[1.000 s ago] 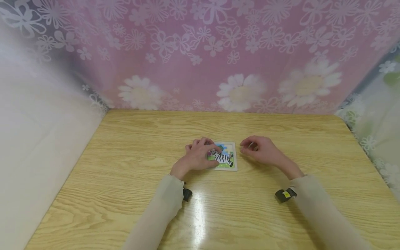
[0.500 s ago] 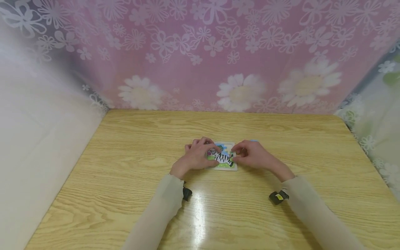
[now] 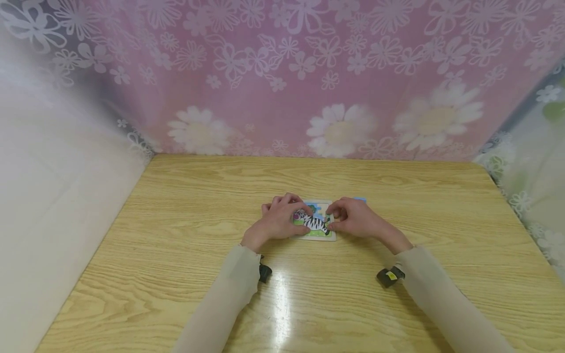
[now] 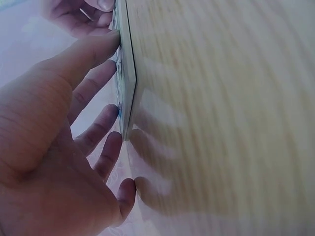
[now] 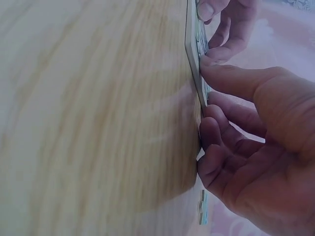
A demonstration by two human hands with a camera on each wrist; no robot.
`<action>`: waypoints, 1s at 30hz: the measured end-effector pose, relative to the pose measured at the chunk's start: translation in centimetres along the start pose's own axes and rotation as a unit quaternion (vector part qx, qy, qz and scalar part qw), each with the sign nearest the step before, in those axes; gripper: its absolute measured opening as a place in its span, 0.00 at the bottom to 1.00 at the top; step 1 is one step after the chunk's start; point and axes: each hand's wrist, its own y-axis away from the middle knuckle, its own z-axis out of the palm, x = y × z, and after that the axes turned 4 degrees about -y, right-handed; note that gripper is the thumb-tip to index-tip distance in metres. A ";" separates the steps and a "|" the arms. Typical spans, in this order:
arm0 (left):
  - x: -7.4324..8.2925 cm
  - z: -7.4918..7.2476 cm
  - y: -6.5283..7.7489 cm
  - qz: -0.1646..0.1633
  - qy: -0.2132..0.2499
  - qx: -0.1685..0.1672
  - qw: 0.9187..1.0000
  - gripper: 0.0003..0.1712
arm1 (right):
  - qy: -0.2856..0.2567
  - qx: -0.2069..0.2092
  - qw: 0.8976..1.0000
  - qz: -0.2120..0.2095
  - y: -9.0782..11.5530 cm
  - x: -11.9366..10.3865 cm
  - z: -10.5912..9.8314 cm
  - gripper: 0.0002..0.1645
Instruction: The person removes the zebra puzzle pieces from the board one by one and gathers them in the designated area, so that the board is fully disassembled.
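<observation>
A small zebra jigsaw puzzle [image 3: 315, 224] in a pale frame lies flat on the table. My left hand [image 3: 279, 219] rests on its left part; in the left wrist view the thumb and some extended fingertips press its top face. At the puzzle's right edge, my right hand [image 3: 356, 217] pinches a small puzzle piece [image 3: 328, 218] between thumb and index finger, while the other fingers curl down to the table in the right wrist view. The fingers hide much of this piece and the puzzle's left side.
A loose blue puzzle piece [image 3: 360, 200] lies just behind my right hand. The wood-grain table [image 3: 198, 196] reaches back to a pink flowered curtain [image 3: 273, 98], with pale cloth at both sides. A dark wrist camera [image 3: 388, 277] hangs under my right sleeve.
My right hand has moved left to the puzzle's right edge, which uncovered the loose blue piece. Over the last half second it has hardly moved. My left hand has stayed in place.
</observation>
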 end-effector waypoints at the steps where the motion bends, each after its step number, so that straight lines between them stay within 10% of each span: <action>1: 0.0 0.0 0.0 -0.001 0.002 0.000 1.000 0.20 | -0.006 -0.001 1.000 0.005 -0.1 -0.1 0.0 0.19; 30: 1.3 0.2 0.0 -0.033 -0.025 0.004 0.999 0.23 | -0.053 0.027 0.998 0.033 -0.3 -0.4 0.6 0.12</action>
